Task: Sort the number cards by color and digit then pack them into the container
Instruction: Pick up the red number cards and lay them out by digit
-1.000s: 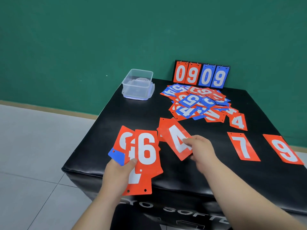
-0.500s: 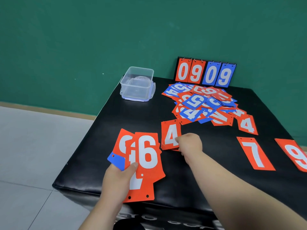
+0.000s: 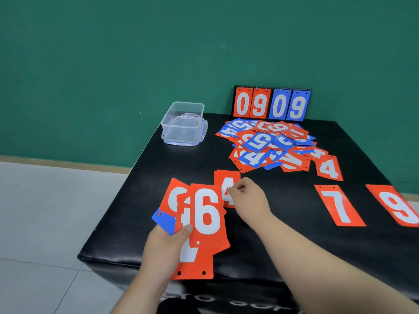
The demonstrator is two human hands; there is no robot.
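Note:
My left hand (image 3: pixel 166 245) grips a fan of number cards over the table's near left corner. A red 6 (image 3: pixel 206 214) is on top, with other red cards and a blue corner (image 3: pixel 164 220) behind it. My right hand (image 3: pixel 249 199) has curled fingers that pinch the right edge of a red 4 card (image 3: pixel 226 183). This card lies flat on the black table (image 3: pixel 181 173), on top of another red card. A mixed pile of red and blue cards (image 3: pixel 267 143) lies at the back. The clear plastic container (image 3: pixel 179 134) stands open and empty at the back left.
Single red cards lie to the right: a 4 (image 3: pixel 328 168), a 7 (image 3: pixel 337 205) and a 9 (image 3: pixel 399 205) at the frame's edge. A flip scoreboard (image 3: pixel 272 105) reading 0909 stands against the green wall. The table's left edge drops to a tiled floor.
My right hand carried the red 4 forward and laid it flat on the table, and it stays at the card's edge. My left hand kept its fan of cards.

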